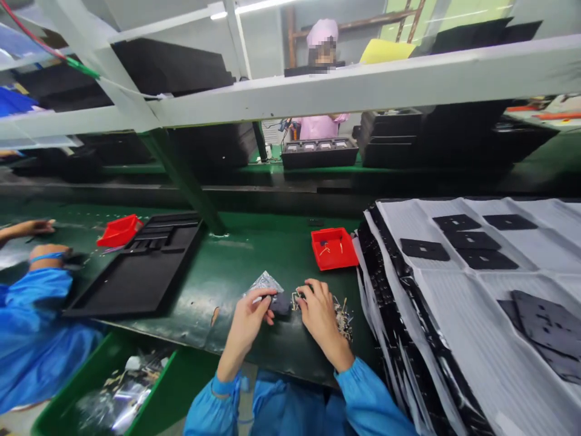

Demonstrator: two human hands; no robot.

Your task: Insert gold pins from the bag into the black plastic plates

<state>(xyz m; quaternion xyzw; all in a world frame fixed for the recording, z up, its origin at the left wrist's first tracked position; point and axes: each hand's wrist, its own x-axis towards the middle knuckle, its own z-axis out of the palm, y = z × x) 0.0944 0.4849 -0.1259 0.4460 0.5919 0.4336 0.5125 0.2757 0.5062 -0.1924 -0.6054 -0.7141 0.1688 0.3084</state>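
Observation:
My left hand is closed around a small dark grey block at the near edge of the green table. My right hand is closed in a pinch on a small metal part right beside that block. A silvery foil bag lies just behind my left hand. A heap of small metal parts lies under and to the right of my right hand. A red tray with a few small pieces stands just beyond my right hand.
A tall stack of black trays under white foam sheets with black plates fills the right. A black moulded tray and a second red tray lie at left, near a co-worker's blue sleeve. Another person in pink works across the table. A green bin sits below.

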